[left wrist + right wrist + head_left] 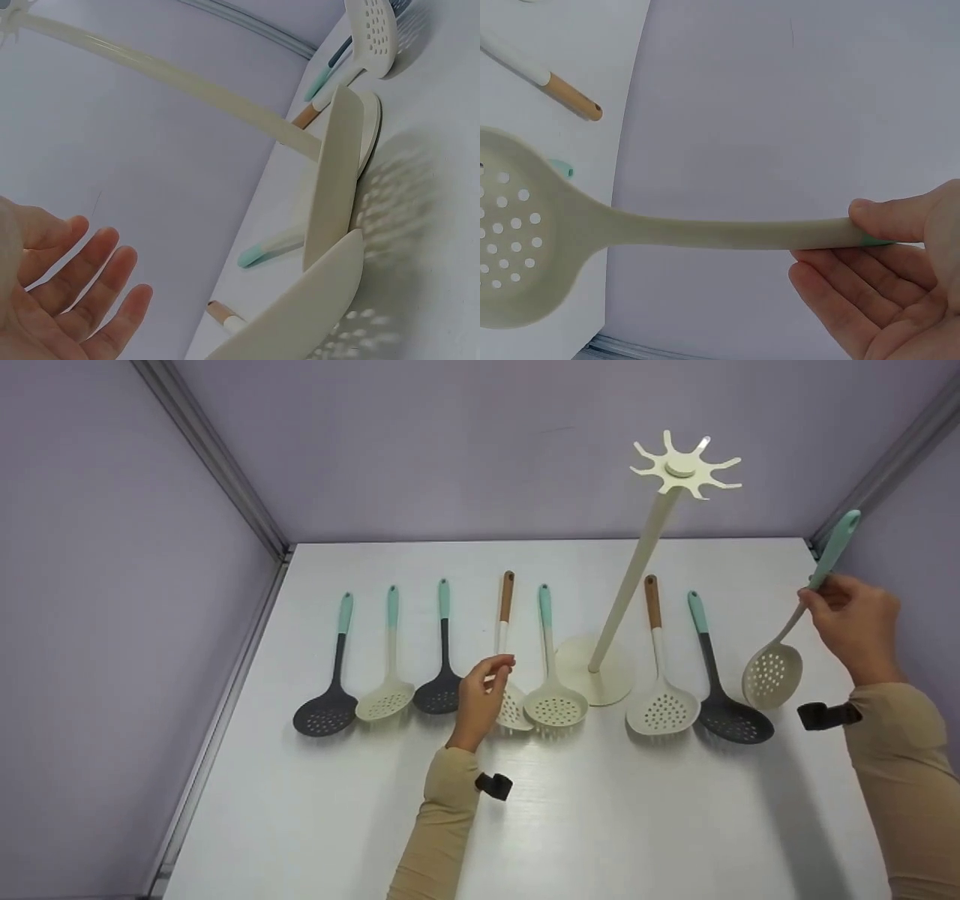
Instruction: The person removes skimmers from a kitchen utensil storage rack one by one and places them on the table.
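Note:
At the table's right side, my right hand (859,622) pinches a cream skimmer (772,679) by its neck, just where the mint handle begins. The skimmer is raised and tilted, with its perforated bowl downward. In the right wrist view, the thumb of the hand (900,277) presses on the skimmer's stem (735,234), fingers beneath. My left hand (480,701) hovers with loosely bent fingers and nothing in it, partly hiding a white skimmer with a wooden handle (507,596). Beside that lies a cream skimmer with a mint handle (556,706). The left wrist view shows the relaxed fingers (112,277).
A tall cream utensil stand (637,562) with a bare ring of hooks rises from a round base (600,682). Left lie black skimmers (326,714) (437,694) and a cream one (386,703). Right of the stand lie a white skimmer (664,709) and a black one (735,721).

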Motion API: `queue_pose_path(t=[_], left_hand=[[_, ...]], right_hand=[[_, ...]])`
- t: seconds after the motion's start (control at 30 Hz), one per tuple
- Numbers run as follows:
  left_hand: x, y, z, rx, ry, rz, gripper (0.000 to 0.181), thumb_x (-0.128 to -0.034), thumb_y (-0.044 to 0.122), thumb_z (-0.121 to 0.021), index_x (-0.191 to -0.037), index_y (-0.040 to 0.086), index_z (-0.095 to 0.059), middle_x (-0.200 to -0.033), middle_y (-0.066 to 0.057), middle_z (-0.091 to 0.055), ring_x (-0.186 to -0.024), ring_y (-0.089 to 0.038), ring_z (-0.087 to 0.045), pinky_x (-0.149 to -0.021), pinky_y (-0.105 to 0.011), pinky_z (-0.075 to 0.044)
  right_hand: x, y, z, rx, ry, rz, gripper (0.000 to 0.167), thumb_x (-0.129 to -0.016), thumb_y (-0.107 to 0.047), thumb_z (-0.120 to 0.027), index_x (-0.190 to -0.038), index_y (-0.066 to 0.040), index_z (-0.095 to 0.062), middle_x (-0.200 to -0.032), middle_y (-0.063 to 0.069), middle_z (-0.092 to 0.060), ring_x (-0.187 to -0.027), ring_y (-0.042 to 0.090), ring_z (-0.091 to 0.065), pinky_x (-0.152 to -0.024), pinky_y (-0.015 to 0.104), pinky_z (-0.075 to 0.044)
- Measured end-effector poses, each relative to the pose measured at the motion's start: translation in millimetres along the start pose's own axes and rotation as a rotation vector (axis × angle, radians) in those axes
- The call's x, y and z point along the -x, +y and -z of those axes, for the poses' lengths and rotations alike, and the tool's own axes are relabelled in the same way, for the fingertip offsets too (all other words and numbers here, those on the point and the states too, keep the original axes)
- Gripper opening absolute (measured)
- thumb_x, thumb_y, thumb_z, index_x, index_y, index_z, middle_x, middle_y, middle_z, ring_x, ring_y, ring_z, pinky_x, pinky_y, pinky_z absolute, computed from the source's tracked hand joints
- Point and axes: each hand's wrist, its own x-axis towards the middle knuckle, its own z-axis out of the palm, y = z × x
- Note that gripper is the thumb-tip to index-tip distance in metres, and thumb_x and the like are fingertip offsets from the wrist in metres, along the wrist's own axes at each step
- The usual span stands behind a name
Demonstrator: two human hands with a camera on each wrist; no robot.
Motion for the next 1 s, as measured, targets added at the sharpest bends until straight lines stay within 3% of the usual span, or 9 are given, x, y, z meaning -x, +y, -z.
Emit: queue_pose_path(t=[0.33, 0.63, 0.87, 0.9, 0.93, 1.0], left_hand=[[2.0, -1.1, 1.9, 0.005, -0.001, -0.008, 0.026, -0.0998, 0.015, -0.051, -0.117, 0.000, -0.064, -0.115, -0.019, -0.068, -0.106, -0.030, -0.067, -0.091, -0.037, -0.057], [0.7, -5.6, 11.1, 0.051, 0.012, 0.051, 0.027, -0.0998, 0.017, -0.052, -0.119, 0.001, -0.063, -0.106, -0.019, -0.071, -0.109, -0.030, -0.065, -0.098, -0.041, -0.054], [1.0, -9.1, 19.5, 0.057, 0.048, 0.069, 0.028, -0.0989, 0.016, -0.054, -0.119, -0.001, -0.063, -0.109, -0.020, -0.071, -0.107, -0.031, -0.066, -0.090, -0.034, -0.055], [1.2, -8.8, 20.0, 0.063, 0.050, 0.078, 0.028, -0.0989, 0.015, -0.054, -0.120, -0.001, -0.063, -0.110, -0.021, -0.070, -0.108, -0.031, -0.066, -0.090, -0.032, -0.055], [1.3, -8.4, 20.4, 0.067, 0.053, 0.085, 0.028, -0.0988, 0.014, -0.053, -0.120, -0.002, -0.063, -0.111, -0.021, -0.070, -0.108, -0.032, -0.066, -0.090, -0.032, -0.055], [1.8, -5.2, 21.3, 0.066, 0.060, 0.100, 0.028, -0.0988, 0.012, -0.053, -0.119, -0.004, -0.062, -0.112, -0.023, -0.069, -0.109, -0.034, -0.065, -0.091, -0.032, -0.054]], right_hand=[[-3.1, 13, 1, 0.057, -0.030, -0.019, 0.027, -0.088, -0.009, -0.066, -0.103, 0.014, -0.067, -0.062, -0.055, -0.032, -0.061, -0.035, -0.036, -0.063, -0.005, -0.028], [-3.0, 24, 0, 0.075, -0.051, -0.024, 0.026, -0.089, -0.006, -0.064, -0.103, 0.016, -0.066, -0.063, -0.054, -0.032, -0.060, -0.033, -0.035, -0.063, -0.005, -0.028], [-1.7, 34, 2, 0.105, -0.093, -0.051, 0.027, -0.091, -0.008, -0.061, -0.103, 0.016, -0.066, -0.062, -0.053, -0.030, -0.060, -0.032, -0.033, -0.062, -0.003, -0.027], [-1.3, 36, 2, 0.111, -0.096, -0.045, 0.027, -0.090, -0.008, -0.061, -0.102, 0.016, -0.065, -0.059, -0.046, -0.042, -0.060, -0.032, -0.033, -0.062, -0.003, -0.027], [-1.4, 38, 2, 0.113, -0.097, -0.043, 0.027, -0.090, -0.008, -0.061, -0.102, 0.016, -0.066, -0.060, -0.043, -0.044, -0.061, -0.032, -0.033, -0.063, -0.002, -0.027], [-1.6, 43, 0, 0.132, -0.093, -0.028, 0.026, -0.090, -0.007, -0.061, -0.100, 0.016, -0.066, -0.062, -0.021, -0.062, -0.061, -0.032, -0.032, -0.063, -0.001, -0.027]])
